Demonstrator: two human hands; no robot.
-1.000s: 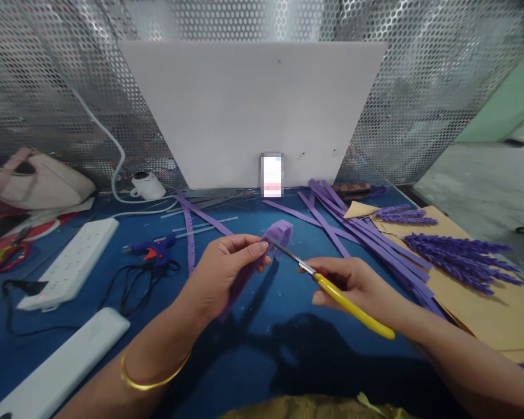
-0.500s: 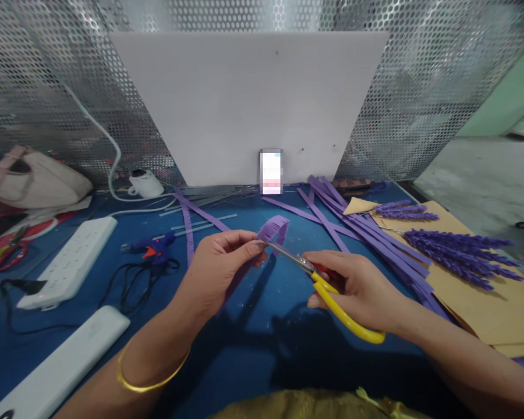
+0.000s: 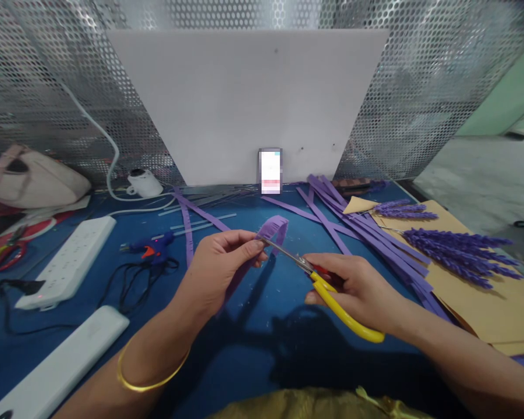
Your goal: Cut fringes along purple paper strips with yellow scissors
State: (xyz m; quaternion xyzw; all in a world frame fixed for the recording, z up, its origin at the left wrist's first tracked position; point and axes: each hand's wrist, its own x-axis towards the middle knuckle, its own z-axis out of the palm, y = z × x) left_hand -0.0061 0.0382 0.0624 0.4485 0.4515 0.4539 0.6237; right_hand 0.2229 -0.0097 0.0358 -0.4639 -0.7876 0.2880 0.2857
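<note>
Between thumb and fingers, my left hand (image 3: 227, 259) pinches a purple paper strip (image 3: 276, 226) that curls up in a loop above the fingertips. Small cuts run along the strip's edge. My right hand (image 3: 353, 285) is wrapped round the scissors (image 3: 332, 297), which have one yellow handle and a red part mostly hidden by the fingers. The scissors' blades reach left to the strip, with their tips at my left thumb; they look nearly closed. Part of the strip hangs behind my left hand.
Purple strips (image 3: 375, 247) lie in a pile on the right, beside purple flower sprigs (image 3: 458, 250) on brown paper (image 3: 484, 317). To the left are a blue glue gun (image 3: 157, 247) with its cord, a power strip (image 3: 67, 262) and other scissors (image 3: 9, 253). A phone (image 3: 271, 170) leans against a white board (image 3: 244, 105).
The scissor blades have closed a little at the strip. Both hands stay almost in the same place, still holding the strip and the scissors.
</note>
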